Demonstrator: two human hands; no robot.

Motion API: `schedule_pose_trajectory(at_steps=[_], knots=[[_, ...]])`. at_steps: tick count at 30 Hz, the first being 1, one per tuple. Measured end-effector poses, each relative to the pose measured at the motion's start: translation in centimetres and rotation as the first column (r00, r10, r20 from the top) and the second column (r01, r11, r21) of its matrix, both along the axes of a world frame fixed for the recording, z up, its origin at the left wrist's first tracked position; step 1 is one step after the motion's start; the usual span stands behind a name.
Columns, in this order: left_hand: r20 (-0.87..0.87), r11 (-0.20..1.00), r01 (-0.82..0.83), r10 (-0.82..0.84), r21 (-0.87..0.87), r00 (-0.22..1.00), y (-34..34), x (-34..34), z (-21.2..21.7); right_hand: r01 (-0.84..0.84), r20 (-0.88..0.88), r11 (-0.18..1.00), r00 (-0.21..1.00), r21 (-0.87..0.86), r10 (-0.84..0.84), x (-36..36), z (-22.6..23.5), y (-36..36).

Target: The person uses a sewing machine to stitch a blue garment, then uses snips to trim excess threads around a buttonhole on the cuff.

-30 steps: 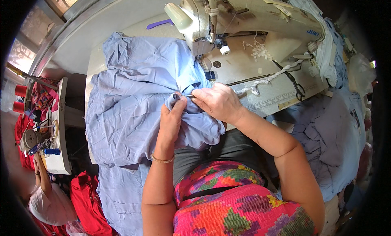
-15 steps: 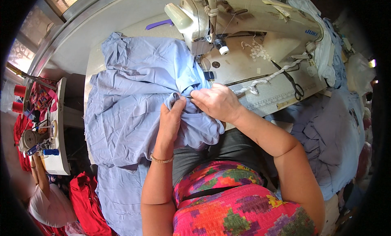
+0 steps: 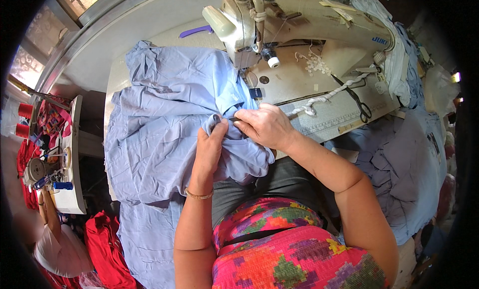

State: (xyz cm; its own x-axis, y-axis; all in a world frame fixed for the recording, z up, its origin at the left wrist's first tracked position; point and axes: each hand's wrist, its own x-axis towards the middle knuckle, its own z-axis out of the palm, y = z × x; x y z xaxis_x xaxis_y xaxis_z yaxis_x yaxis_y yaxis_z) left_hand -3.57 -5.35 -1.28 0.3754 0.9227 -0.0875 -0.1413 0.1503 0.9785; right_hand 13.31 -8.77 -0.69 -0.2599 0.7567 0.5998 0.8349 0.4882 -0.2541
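Observation:
A large light blue garment [image 3: 154, 119] lies creased over the sewing machine table and hangs down over its front edge. My left hand [image 3: 212, 137] pinches a fold of it between thumb and fingers, with the cloth bunched around them. My right hand [image 3: 264, 125] is closed close beside it, its fingertips on a small thin dark tool [image 3: 233, 119] whose tip meets the fold. Most of that tool is hidden in the fingers, so its kind does not show. The sewing machine [image 3: 294, 24] stands just beyond the garment.
Black scissors [image 3: 360, 102], a twisted white cord [image 3: 324, 96] and small white buttons [image 3: 318, 65] lie right of the needle. A purple tool [image 3: 195, 31] rests behind the garment. Grey-blue cloth [image 3: 394, 159] is heaped at right. Another person [image 3: 60, 249] works at far left.
Both hands keep their grip on the same fold. The right hand and the tool's tip have shifted only slightly; the garment lies as before.

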Motion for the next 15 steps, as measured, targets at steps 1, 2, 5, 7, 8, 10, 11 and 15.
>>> schedule_pose_trajectory(at_steps=[1, 2, 5, 7, 8, 10, 11, 15], knots=[[-0.004, 1.000, 0.005, -0.005, 0.005, 1.000, -0.05, 0.00, 0.14, 0.001, 0.014, 1.000, 1.000, 0.010, -0.001, 0.11, -0.14, 0.06], [-0.008, 1.000, 0.009, -0.009, 0.009, 1.000, -0.07, 0.01, 0.24, 0.001, 0.028, 1.000, 1.000, 0.019, -0.002, 0.18, -0.26, 0.10], [-0.017, 1.000, 0.020, -0.020, 0.010, 1.000, -0.04, -0.11, 0.20, 0.003, 0.021, 0.999, 1.000, 0.051, -0.004, 0.09, -0.30, 0.05], [-0.003, 1.000, 0.017, -0.017, -0.005, 1.000, -0.06, -0.13, 0.13, -0.003, 0.024, 1.000, 1.000, 0.021, 0.002, 0.13, -0.37, 0.11], [0.014, 1.000, 0.013, -0.013, -0.019, 1.000, -0.08, -0.05, 0.11, -0.005, 0.027, 1.000, 1.000, 0.007, 0.005, 0.18, -0.39, 0.14], [0.028, 0.999, 0.015, -0.014, -0.030, 0.999, -0.05, -0.02, 0.01, -0.012, 0.014, 1.000, 1.000, -0.008, 0.012, 0.19, -0.39, 0.12], [0.026, 0.999, 0.020, -0.020, -0.025, 0.999, 0.00, -0.11, -0.08, -0.017, 0.008, 1.000, 1.000, -0.015, 0.017, 0.18, -0.36, 0.12], [0.045, 0.999, 0.005, -0.003, -0.045, 0.999, -0.04, 0.04, -0.26, -0.033, -0.046, 0.999, 0.998, 0.013, 0.034, 0.21, -0.45, 0.16]])
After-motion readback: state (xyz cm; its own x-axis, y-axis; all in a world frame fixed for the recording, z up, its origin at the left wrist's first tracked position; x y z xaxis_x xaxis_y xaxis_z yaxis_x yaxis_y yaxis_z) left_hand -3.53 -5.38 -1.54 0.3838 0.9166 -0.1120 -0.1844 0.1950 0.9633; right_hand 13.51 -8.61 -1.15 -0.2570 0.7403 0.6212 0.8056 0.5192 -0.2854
